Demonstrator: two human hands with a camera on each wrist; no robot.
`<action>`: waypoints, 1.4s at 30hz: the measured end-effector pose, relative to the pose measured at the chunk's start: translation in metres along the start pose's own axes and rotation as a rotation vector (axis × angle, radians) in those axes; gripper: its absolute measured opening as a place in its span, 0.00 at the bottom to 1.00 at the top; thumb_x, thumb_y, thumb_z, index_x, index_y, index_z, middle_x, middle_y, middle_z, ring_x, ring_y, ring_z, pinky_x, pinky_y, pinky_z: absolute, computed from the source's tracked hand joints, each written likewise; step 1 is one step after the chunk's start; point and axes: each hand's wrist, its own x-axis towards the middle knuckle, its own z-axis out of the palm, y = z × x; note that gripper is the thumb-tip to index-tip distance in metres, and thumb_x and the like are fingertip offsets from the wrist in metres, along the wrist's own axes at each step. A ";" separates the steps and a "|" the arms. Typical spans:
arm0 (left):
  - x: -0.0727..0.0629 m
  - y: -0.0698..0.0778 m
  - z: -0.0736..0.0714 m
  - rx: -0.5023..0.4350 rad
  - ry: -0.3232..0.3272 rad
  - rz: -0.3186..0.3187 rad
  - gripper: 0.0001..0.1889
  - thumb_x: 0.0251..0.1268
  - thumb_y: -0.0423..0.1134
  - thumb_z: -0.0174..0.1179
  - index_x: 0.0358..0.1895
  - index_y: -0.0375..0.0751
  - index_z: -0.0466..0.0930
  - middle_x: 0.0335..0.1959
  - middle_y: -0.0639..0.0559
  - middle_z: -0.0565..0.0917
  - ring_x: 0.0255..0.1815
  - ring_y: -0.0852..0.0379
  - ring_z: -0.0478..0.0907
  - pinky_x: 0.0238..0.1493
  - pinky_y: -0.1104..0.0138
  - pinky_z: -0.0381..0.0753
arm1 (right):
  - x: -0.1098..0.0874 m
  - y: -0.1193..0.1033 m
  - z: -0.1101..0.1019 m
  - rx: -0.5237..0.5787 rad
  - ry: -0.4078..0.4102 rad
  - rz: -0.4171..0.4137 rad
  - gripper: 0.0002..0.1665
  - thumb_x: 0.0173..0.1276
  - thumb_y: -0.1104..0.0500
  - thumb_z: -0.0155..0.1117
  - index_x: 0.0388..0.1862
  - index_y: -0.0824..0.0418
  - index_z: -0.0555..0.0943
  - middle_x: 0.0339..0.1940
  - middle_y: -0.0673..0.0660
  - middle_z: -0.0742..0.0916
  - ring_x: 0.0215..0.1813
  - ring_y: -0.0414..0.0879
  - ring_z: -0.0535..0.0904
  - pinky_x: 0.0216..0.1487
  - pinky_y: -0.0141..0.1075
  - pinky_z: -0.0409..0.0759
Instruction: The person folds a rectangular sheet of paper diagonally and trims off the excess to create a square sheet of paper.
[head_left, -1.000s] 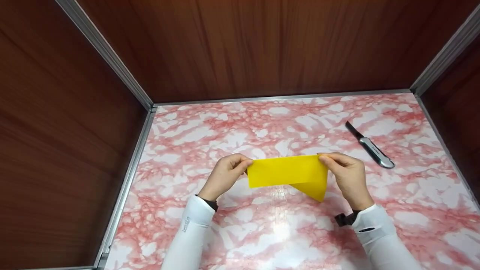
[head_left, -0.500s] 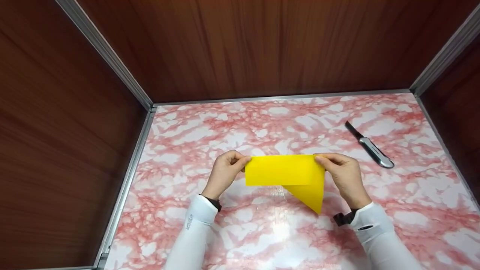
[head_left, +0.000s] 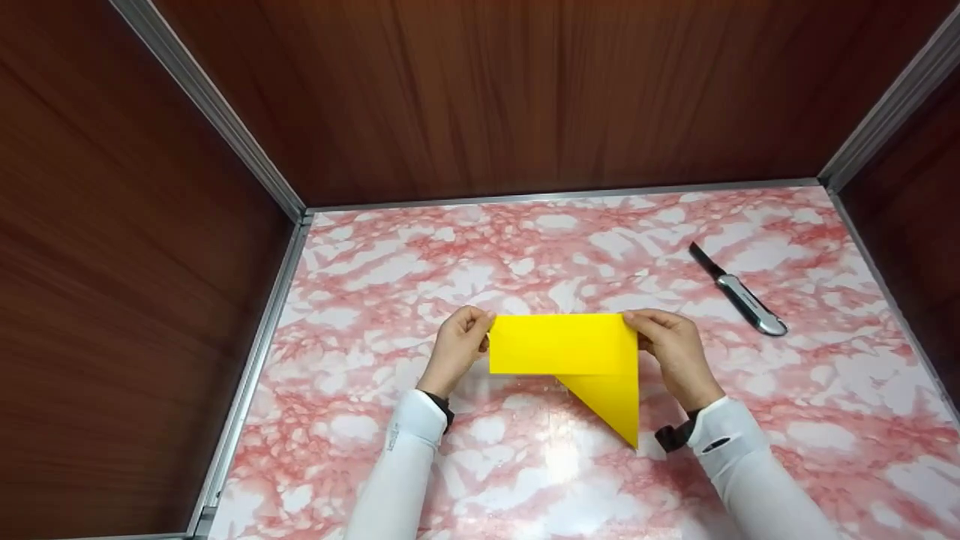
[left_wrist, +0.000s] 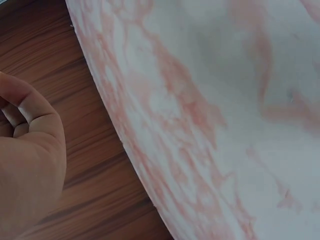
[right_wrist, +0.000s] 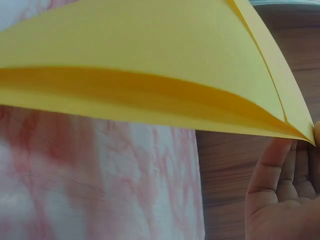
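Note:
Between my two hands hangs a folded sheet of yellow paper (head_left: 559, 345), raised off the table. It has a rectangular band along the top and a triangular flap pointing down at its right side. My left hand (head_left: 459, 349) pinches the upper left corner; in the left wrist view that hand (left_wrist: 32, 145) shows curled fingers, and the paper is out of sight. The upper right corner is pinched by my right hand (head_left: 675, 352). In the right wrist view the paper (right_wrist: 150, 45) shows its layers gaping apart along the edge, with the right hand (right_wrist: 285, 195) at its corner.
A utility knife (head_left: 750, 306) with a dark blade and a silver and dark handle lies on the right of the table. The red and white marbled tabletop (head_left: 420, 255) is bordered by metal rails and brown wood-grain panels (head_left: 525, 97).
The triangular flap has swung lower and shows more of itself. My right hand has shifted left with its corner, and the paper's top edge has levelled out. The knife has stayed put.

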 end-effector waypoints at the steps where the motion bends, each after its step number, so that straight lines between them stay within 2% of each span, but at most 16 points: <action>1: 0.001 -0.002 0.001 -0.009 -0.001 -0.002 0.15 0.70 0.48 0.59 0.34 0.39 0.77 0.22 0.48 0.73 0.24 0.52 0.70 0.24 0.68 0.70 | 0.001 0.002 0.000 0.003 -0.002 0.010 0.24 0.65 0.48 0.68 0.48 0.67 0.85 0.42 0.61 0.87 0.37 0.52 0.82 0.41 0.36 0.82; 6: 0.007 -0.015 0.004 -0.015 0.017 -0.005 0.12 0.71 0.45 0.58 0.34 0.40 0.77 0.22 0.47 0.72 0.25 0.46 0.69 0.23 0.70 0.68 | 0.009 0.011 0.000 -0.080 0.001 0.053 0.26 0.67 0.45 0.65 0.50 0.65 0.85 0.43 0.61 0.87 0.39 0.55 0.82 0.43 0.40 0.82; 10: 0.012 -0.025 0.006 0.033 0.055 -0.021 0.11 0.70 0.45 0.59 0.33 0.41 0.78 0.21 0.50 0.72 0.22 0.50 0.69 0.22 0.70 0.69 | 0.019 0.020 0.001 -0.196 -0.016 0.121 0.26 0.67 0.41 0.63 0.51 0.60 0.85 0.46 0.59 0.86 0.43 0.54 0.81 0.49 0.43 0.81; 14: 0.016 -0.035 0.008 0.088 0.100 -0.078 0.12 0.69 0.46 0.60 0.32 0.41 0.79 0.21 0.49 0.74 0.21 0.51 0.70 0.22 0.70 0.69 | 0.031 0.032 0.000 -0.288 -0.019 0.167 0.25 0.64 0.41 0.67 0.49 0.58 0.85 0.45 0.58 0.86 0.44 0.53 0.81 0.50 0.44 0.80; 18: 0.020 -0.042 0.011 0.162 0.118 -0.124 0.13 0.69 0.47 0.59 0.33 0.42 0.81 0.26 0.49 0.79 0.27 0.51 0.75 0.27 0.68 0.74 | 0.040 0.042 -0.002 -0.349 -0.006 0.156 0.23 0.63 0.43 0.69 0.46 0.59 0.86 0.42 0.58 0.86 0.40 0.53 0.82 0.42 0.41 0.82; 23: 0.027 -0.049 0.014 0.386 0.141 -0.106 0.13 0.69 0.51 0.59 0.34 0.47 0.82 0.28 0.54 0.79 0.30 0.56 0.75 0.34 0.66 0.75 | 0.048 0.052 -0.002 -0.399 -0.005 0.139 0.19 0.65 0.47 0.68 0.44 0.61 0.86 0.36 0.59 0.86 0.34 0.54 0.81 0.32 0.41 0.82; 27: 0.030 -0.054 0.015 0.542 0.157 -0.088 0.13 0.69 0.53 0.59 0.33 0.49 0.81 0.27 0.56 0.78 0.29 0.57 0.73 0.35 0.64 0.73 | 0.051 0.058 0.001 -0.510 0.005 0.112 0.17 0.65 0.47 0.67 0.41 0.59 0.86 0.34 0.57 0.86 0.33 0.52 0.79 0.30 0.39 0.79; 35: 0.032 -0.059 0.019 0.669 0.153 -0.062 0.12 0.69 0.52 0.59 0.32 0.50 0.80 0.27 0.57 0.78 0.29 0.57 0.74 0.36 0.63 0.74 | 0.051 0.062 0.004 -0.725 0.042 0.062 0.15 0.64 0.46 0.66 0.37 0.55 0.86 0.34 0.53 0.86 0.34 0.50 0.78 0.38 0.40 0.75; 42: 0.035 -0.071 0.022 0.773 0.175 -0.031 0.10 0.68 0.51 0.60 0.31 0.51 0.79 0.25 0.59 0.78 0.27 0.58 0.74 0.33 0.63 0.74 | 0.049 0.065 0.010 -0.831 0.055 0.037 0.11 0.65 0.47 0.65 0.34 0.53 0.84 0.30 0.51 0.85 0.29 0.49 0.76 0.33 0.41 0.72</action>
